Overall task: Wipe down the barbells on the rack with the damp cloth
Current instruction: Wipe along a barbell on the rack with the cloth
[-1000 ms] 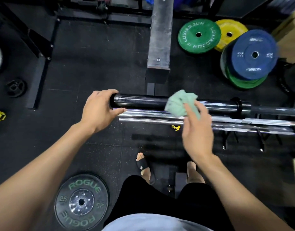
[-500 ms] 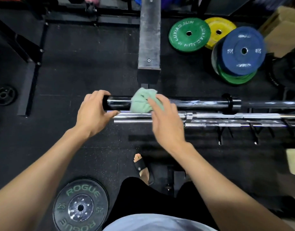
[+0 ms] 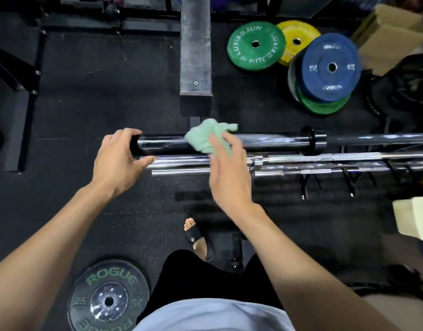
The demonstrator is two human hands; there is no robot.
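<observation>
The left hand [image 3: 120, 161] curls round the free end of the top barbell [image 3: 265, 140], at about nine o'clock from the cloth, most likely to stop the black sleeve spinning or rolling while it is rubbed. The right hand [image 3: 227, 173] presses the bunched green cloth [image 3: 205, 137] onto that sleeve with fingers laid nearly flat over it, so more of the damp fabric meets the metal. Two chrome bars [image 3: 301, 161] lie on the rack [image 3: 349, 180] at six o'clock from the black one, probably next. Coloured plates [image 3: 329, 68] lie at one o'clock.
</observation>
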